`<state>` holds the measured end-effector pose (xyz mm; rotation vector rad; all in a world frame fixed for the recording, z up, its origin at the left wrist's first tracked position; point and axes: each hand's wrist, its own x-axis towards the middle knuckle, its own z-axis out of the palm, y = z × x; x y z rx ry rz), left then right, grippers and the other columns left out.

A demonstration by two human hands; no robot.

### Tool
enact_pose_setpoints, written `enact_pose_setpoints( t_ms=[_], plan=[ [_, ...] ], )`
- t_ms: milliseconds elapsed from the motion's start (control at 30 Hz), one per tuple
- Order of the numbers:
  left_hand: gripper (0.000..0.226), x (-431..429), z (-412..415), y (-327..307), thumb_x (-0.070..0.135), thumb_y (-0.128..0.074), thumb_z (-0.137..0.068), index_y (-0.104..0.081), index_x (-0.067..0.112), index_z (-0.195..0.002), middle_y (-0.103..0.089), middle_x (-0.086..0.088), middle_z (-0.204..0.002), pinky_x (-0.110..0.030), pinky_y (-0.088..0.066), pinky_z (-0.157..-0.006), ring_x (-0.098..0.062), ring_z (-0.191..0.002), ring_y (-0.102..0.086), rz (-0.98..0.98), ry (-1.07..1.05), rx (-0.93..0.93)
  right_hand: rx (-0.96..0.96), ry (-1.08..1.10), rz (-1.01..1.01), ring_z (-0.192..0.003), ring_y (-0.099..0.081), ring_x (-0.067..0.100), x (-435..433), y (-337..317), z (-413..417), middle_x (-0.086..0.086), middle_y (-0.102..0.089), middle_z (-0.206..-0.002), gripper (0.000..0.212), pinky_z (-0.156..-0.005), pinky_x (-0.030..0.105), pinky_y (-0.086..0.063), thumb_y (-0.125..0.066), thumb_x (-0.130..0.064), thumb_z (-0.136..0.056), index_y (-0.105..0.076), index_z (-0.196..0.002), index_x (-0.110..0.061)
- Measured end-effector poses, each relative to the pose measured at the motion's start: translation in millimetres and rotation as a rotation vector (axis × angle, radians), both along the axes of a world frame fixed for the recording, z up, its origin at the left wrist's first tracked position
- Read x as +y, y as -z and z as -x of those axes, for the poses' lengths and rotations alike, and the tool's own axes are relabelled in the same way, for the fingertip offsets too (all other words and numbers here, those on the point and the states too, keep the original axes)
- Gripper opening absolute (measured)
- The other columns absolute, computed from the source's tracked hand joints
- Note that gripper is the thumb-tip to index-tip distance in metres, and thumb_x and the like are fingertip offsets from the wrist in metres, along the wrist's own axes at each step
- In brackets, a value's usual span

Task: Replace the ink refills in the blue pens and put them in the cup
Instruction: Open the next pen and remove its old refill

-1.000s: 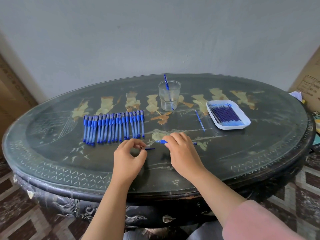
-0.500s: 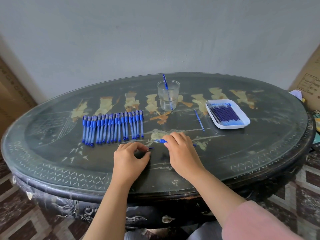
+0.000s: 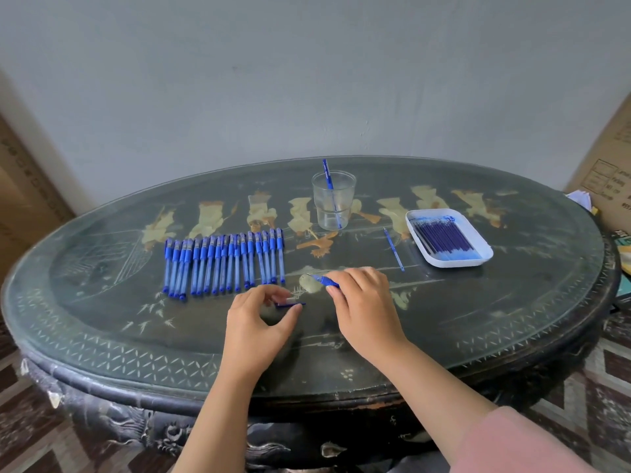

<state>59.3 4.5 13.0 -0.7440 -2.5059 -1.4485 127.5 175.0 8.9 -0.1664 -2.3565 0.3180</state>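
Since half a second ago our left hand [image 3: 259, 326] has loosened. Its thumb and fingers, then closed together, now stand a little apart around a short dark-blue piece [image 3: 290, 304] on the tabletop [image 3: 478, 319], and we cannot tell whether they grip it. Our right hand [image 3: 365, 302] pinches a blue pen [image 3: 326, 281] near its tip. The pen's long axis runs from that tip, pointing to the upper left, back under the right palm. The left hand sits just below and left of the tip, near but apart. The tray [image 3: 454, 263] of refills [image 3: 444, 238] lies to the upper right, nearer the right hand. The cup [image 3: 333, 203], with a single pen [image 3: 327, 175] in it, stands above centre.
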Motion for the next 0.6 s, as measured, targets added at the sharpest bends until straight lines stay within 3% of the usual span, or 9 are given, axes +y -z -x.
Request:
enact_pose_setpoints(
  t_ms=[100,200,267,367,500,600],
  plan=[
    [0.03,0,-2,-3,0.034,-0.086,-0.069,-0.069,0.028,-0.094,-0.067,0.019,-0.088,-0.011,-0.04,-0.078,-0.003,-0.091,-0.059,-0.037,0.036,0.042,0.044,-0.038,0.166,-0.083,-0.054,0.017,-9,-24,2,-0.008,-0.066,-0.089,0.018,-0.076,0.028,-0.043,-0.055,-0.025,-0.093,-0.069,-0.1,-0.017],
    [0.033,0,-5,-7,0.044,-0.084,-0.066,-0.071,0.028,-0.091,-0.07,0.018,-0.086,-0.014,-0.047,-0.07,-0.009,-0.076,-0.062,-0.103,0.075,0.039,-0.008,-0.154,0.531,-0.075,-0.058,0.009,-25,-48,4,-0.009,-0.065,-0.084,0.007,-0.066,0.017,-0.046,-0.069,-0.018,-0.088,-0.073,-0.094,-0.017],
    [0.033,0,-8,-11,0.047,-0.084,-0.066,-0.072,0.026,-0.088,-0.071,0.016,-0.083,-0.016,-0.049,-0.064,-0.011,-0.069,-0.063,-0.145,0.106,0.039,-0.08,-0.166,0.641,-0.074,-0.061,0.007,-32,-55,3,-0.008,-0.067,-0.083,0.007,-0.066,0.016,-0.048,-0.073,-0.02,-0.085,-0.074,-0.091,-0.018],
    [0.026,0,-12,-16,0.041,-0.079,-0.068,-0.075,0.022,-0.085,-0.073,0.014,-0.079,-0.016,-0.052,-0.066,-0.008,-0.069,-0.068,-0.189,0.143,-0.014,-0.145,-0.162,0.727,-0.075,-0.063,0.005,-35,-57,2,-0.007,-0.07,-0.082,0.008,-0.067,0.017,-0.05,-0.073,-0.023,-0.084,-0.075,-0.09,-0.018],
    [0.012,0,-14,-15,0.024,-0.081,-0.072,-0.077,0.02,-0.083,-0.075,0.011,-0.076,-0.02,-0.057,-0.071,-0.008,-0.07,-0.071,-0.213,0.149,-0.11,-0.201,-0.171,0.83,-0.072,-0.063,-0.001,-35,-61,3,-0.012,-0.067,-0.077,0.008,-0.064,0.01,-0.047,-0.072,-0.028,-0.086,-0.071,-0.094,-0.026],
    [0.011,0,-14,-15,0.017,-0.084,-0.072,-0.076,0.019,-0.08,-0.074,0.01,-0.073,-0.017,-0.055,-0.067,-0.007,-0.066,-0.07,-0.203,0.121,-0.119,-0.157,-0.206,0.971,-0.077,-0.068,0.006,-32,-68,8,-0.008,-0.069,-0.081,0.008,-0.076,0.031,-0.058,-0.069,-0.032,-0.088,-0.069,-0.096,-0.031]
  ],
)
